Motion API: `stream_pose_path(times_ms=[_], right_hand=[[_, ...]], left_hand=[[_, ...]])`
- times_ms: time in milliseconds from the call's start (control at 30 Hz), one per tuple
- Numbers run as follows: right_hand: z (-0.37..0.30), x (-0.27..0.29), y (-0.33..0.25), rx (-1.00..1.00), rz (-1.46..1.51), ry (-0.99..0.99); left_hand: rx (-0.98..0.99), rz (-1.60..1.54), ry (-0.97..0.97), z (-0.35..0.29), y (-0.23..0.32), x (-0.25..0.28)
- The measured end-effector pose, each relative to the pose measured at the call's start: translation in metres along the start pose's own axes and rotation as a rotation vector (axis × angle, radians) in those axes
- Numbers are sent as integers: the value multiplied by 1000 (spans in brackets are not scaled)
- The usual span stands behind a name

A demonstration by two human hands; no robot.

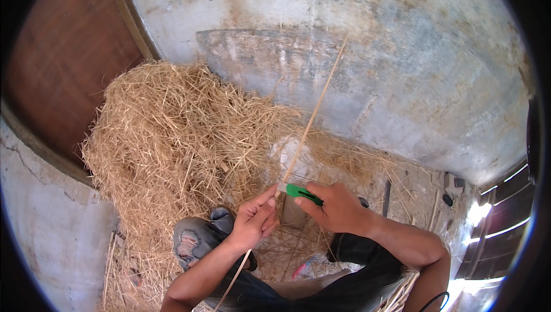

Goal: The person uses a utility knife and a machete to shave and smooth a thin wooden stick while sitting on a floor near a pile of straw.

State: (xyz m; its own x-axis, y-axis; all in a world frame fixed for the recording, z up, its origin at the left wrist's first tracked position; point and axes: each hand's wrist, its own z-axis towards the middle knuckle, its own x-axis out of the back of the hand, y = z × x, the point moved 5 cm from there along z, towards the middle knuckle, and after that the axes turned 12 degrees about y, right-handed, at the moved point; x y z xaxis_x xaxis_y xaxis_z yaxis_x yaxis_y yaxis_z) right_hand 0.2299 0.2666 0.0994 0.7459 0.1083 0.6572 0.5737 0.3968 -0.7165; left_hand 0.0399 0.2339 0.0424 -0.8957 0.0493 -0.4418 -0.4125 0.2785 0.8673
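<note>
A long, thin, pale strip [314,111], which looks like split bamboo, slants from my lap up toward the far wall. My left hand [253,218] pinches it near the middle, and its lower end trails past my left wrist. In my right hand [336,206] is a green utility knife [303,193], the fingers closed round its handle. The knife's blade [282,187] lies against the strip just above my left fingertips. Whether the blade has cut in cannot be made out.
A large heap of straw-like shavings [172,134] fills the left, against a brown door panel [69,59]. A stained wall [402,82] stands ahead. My knees in torn jeans [192,242] frame the work. Small dark objects [453,185] lie at the far right.
</note>
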Motion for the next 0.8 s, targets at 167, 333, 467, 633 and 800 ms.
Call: stream_pose_path(times_ms=[167,333,467,633,800], right_hand=[[10,17,14,-39,-82,108],[-11,4,7,12,-167,51],[-13,-1,6,85,-163,53],[4,19,36,-163,-201,198],[23,88,70,-178,-238,440]], left_hand=[[-15,6,-56,-4,-3,0],[-49,35,-85,-9,-6,-1],[-17,57,-51,-13,-12,8],[-14,57,-104,-12,-10,4],[32,144,-130,-24,-10,-2]])
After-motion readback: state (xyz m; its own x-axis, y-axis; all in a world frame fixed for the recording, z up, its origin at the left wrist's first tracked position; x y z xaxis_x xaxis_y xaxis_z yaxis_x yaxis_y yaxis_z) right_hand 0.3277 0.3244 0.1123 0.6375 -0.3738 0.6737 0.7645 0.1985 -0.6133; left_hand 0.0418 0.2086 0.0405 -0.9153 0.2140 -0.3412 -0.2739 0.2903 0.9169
